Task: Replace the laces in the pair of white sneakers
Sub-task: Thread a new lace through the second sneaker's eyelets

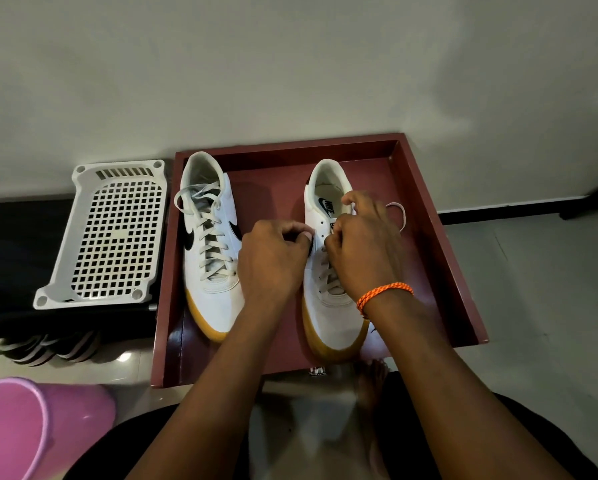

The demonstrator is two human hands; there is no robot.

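Observation:
Two white sneakers with black swooshes and tan soles stand toe-toward-me in a maroon tray (439, 237). The left sneaker (209, 251) is laced to the top with a pale lace, its ends lying loose. The right sneaker (328, 317) is laced only in its lower eyelets; the upper eyelets are bare. My left hand (273, 258) has curled fingers and pinches the lace at that shoe's left flank. My right hand (363, 244), with an orange wrist cord, grips the lace over the tongue. A loop of lace (399, 216) sticks out right of this hand.
A white perforated plastic rack (113, 233) lies left of the tray on a dark shelf. A pink bucket (30, 427) stands at the bottom left. Dark sandals (48, 348) sit below the rack. A bare foot (370, 379) rests on the tiled floor near the tray's front edge.

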